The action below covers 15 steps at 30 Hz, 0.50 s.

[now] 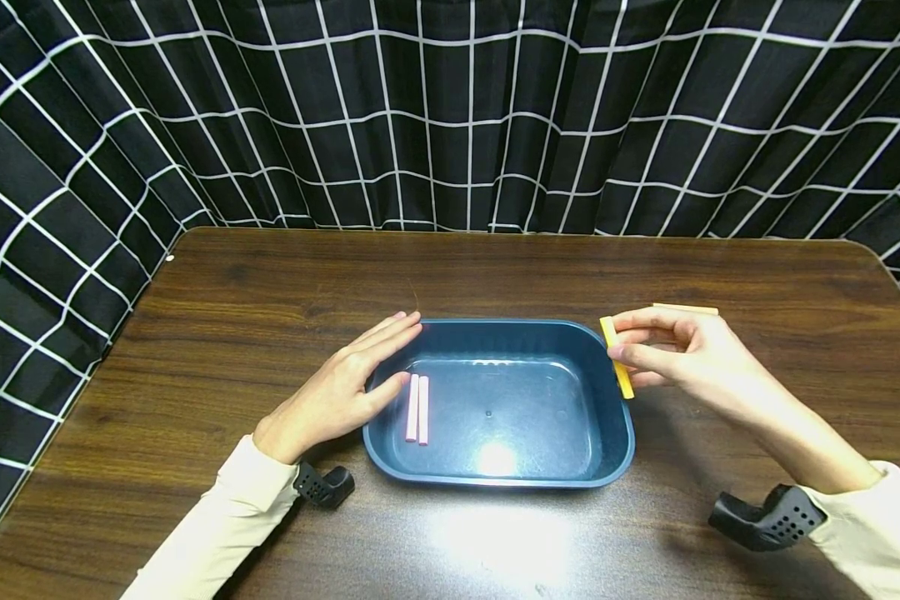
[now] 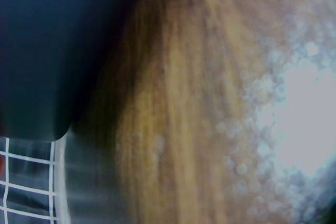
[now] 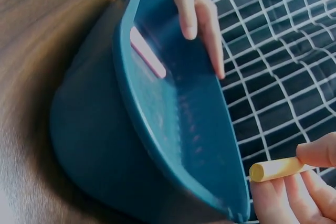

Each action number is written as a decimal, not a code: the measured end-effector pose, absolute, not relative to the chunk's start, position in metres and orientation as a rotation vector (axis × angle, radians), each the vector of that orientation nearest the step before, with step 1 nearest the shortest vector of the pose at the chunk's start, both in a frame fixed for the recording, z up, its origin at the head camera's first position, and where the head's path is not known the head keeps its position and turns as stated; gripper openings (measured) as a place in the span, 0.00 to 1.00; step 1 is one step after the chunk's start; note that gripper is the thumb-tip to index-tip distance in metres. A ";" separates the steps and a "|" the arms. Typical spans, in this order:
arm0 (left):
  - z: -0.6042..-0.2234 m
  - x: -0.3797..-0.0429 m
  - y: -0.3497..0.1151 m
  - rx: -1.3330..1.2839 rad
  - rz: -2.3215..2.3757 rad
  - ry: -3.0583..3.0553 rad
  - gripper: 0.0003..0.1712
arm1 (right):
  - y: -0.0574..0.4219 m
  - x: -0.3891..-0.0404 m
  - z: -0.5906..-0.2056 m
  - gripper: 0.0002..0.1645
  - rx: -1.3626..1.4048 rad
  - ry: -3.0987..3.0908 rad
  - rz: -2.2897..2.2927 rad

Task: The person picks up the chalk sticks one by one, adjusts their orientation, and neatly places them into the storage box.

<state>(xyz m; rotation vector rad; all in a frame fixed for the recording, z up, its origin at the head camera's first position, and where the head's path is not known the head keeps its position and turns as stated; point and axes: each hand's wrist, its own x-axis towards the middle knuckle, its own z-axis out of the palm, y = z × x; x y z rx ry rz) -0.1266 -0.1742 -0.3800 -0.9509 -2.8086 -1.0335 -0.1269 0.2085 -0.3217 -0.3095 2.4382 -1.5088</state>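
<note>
A blue plastic basin sits on the table with two pink chalk sticks side by side on its floor at the left. My left hand rests over the basin's left rim, fingers extended and thumb reaching inside near the pink sticks. At the right rim, my right hand pinches a yellow chalk stick between thumb and fingertips. The right wrist view shows that yellow chalk end-on, beside the basin's edge. Mostly blurred table fills the left wrist view; the left hand's fingers are out of it.
Another pale yellow stick lies on the wooden table behind my right hand, partly hidden by it. A black curtain with a white grid hangs along the back and left. Black wrist mounts sit under both forearms.
</note>
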 end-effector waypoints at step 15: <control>-0.381 -0.128 -0.174 -0.961 -1.018 -2.795 0.33 | 0.176 -0.120 -0.324 0.27 -0.245 2.332 -1.489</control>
